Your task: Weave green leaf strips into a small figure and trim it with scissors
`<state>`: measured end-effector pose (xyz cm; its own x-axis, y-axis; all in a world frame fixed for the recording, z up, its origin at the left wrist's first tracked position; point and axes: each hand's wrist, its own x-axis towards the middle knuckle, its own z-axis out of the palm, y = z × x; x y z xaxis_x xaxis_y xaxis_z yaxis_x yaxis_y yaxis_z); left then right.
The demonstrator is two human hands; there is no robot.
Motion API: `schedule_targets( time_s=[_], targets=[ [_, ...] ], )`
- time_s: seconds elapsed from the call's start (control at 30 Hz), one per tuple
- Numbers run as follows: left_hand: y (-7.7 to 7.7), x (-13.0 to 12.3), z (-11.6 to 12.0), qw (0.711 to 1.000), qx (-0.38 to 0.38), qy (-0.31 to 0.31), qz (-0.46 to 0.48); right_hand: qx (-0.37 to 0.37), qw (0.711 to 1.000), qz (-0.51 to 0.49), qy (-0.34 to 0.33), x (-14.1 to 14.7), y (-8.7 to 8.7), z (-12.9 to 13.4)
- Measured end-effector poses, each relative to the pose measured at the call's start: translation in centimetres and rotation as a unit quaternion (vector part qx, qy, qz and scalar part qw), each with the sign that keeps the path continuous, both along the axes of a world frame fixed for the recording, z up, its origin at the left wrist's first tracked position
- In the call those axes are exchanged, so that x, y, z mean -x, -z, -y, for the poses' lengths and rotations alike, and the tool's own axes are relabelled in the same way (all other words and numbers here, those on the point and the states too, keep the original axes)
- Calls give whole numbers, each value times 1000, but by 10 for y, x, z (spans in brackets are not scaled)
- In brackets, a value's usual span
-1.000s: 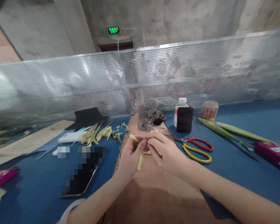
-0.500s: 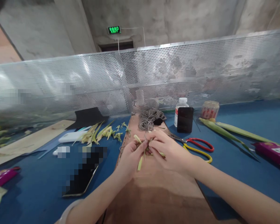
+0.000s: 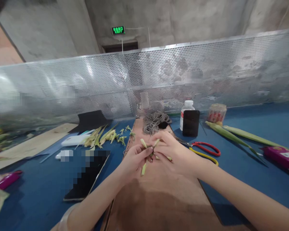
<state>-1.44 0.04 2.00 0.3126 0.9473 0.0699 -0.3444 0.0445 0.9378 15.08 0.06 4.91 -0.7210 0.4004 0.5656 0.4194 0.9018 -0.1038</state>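
Note:
Between my two hands, over the brown board [image 3: 154, 199], is a small piece of pale green leaf strips [image 3: 143, 169] with ends sticking out several ways. My left hand [image 3: 137, 158] pinches it from the left, thumb and fingertips together. From the right, my right hand [image 3: 172, 152] closes thumb and fingers on the same piece. The fingers hide its middle. Scissors [image 3: 205, 149] with one red and one yellow handle lie just right of my right hand. Beyond the hands rests a tangle of grey cord [image 3: 155, 122].
Small leaf pieces [image 3: 121, 140] and cut leaf bundles [image 3: 96, 137] lie left, near a dark phone [image 3: 86, 179]. Back right stand a white bottle [image 3: 188, 104], a black upright object [image 3: 191, 124] and a jar [image 3: 217, 113]. Long green leaves [image 3: 236, 138] lie beside a purple pack [image 3: 281, 158].
My fingers have shifted slightly around the leaf piece, and a strip end now shows upright by my right fingers. Both hands keep their hold; things on the table stay put.

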Motion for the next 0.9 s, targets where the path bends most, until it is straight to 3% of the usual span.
schedule_targets(
  time_s=[0.2, 0.43, 0.7, 0.9],
  targets=[
    [4, 5, -7, 997, -22, -33, 64, -90, 988, -55, 114, 8, 16, -1],
    [3, 9, -3, 995, -23, 38, 92, -26, 978, -162, 130, 13, 19, -4],
    [10, 12, -7, 991, -25, 69, 112, 21, 981, -156, 111, 15, 11, 5],
    [12, 12, -8, 987, -7, 84, 138, 32, 989, -143, 22, 13, 13, 1]
  ],
)
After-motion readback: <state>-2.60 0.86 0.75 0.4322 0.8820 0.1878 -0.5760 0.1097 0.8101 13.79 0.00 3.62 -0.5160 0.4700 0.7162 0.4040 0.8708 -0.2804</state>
